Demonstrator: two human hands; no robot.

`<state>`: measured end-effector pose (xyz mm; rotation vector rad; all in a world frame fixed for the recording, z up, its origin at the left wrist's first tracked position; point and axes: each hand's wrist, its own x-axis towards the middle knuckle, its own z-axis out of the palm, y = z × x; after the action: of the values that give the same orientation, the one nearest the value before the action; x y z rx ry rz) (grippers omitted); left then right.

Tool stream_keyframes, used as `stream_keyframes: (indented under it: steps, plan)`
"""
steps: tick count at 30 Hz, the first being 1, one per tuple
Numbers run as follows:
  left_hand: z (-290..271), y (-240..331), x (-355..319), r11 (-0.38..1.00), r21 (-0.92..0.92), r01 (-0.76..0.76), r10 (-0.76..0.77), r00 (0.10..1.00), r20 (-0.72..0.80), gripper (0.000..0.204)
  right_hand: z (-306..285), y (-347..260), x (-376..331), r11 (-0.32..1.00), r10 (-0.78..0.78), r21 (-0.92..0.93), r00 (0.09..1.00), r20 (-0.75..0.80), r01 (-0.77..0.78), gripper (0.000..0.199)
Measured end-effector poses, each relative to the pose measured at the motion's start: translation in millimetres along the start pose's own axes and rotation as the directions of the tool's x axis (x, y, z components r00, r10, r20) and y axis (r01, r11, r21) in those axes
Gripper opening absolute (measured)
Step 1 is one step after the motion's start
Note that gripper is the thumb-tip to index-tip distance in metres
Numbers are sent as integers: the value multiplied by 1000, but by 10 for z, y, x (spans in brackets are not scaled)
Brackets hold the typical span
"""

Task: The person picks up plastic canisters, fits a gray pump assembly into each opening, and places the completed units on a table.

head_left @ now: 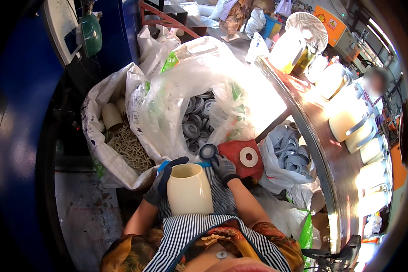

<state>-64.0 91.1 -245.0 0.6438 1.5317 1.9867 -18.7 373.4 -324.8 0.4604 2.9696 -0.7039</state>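
A cream plastic barrel-shaped body (pixel 190 192), like the shell of a jug, stands in my lap against a striped apron (pixel 224 195), its round opening upward. My left hand (pixel 159 186), in a dark grey glove, wraps its left side, fingers curled by the rim. In my right hand (pixel 224 168), also gloved, a grey round cap (pixel 208 152) is gripped at its edge, just beyond the shell. Beside that hand, a white ring (pixel 249 157) lies on a red block-like thing (pixel 245 174). The fingertips under the cap are partly hidden.
Ahead, an open plastic-lined sack (pixel 167 113) holds several grey round caps (pixel 192 129). A left sack (pixel 95 131) contains small beige pieces (pixel 130 148) and cream shells (pixel 112 115). Grey handle-like parts (pixel 288 152) fill a bag at right. Cream jugs (pixel 347 120) line the curved table (pixel 315 122).
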Motion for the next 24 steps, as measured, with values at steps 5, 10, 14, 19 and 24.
stream_keyframes:
  steps: [5,10,14,19,24]
  plan:
    - [-149,15,-189,1000,24,10,-10,1000,-21,49,-26,161,102,987,115,100,984,139,-129,49]
    - [-171,-70,-248,987,118,-106,113,992,-56,56,-185,-98,244,981,162,-145,955,247,-129,51]
    - [-177,-126,-226,996,37,-80,83,994,-77,48,-163,108,518,979,119,-196,946,302,-61,48]
    - [-137,42,-256,995,-92,-24,13,993,-118,48,-453,52,401,984,58,-168,998,-34,-63,43]
    - [-141,194,-278,997,36,-68,70,994,-82,49,-1448,581,215,469,67,876,993,95,-115,25]
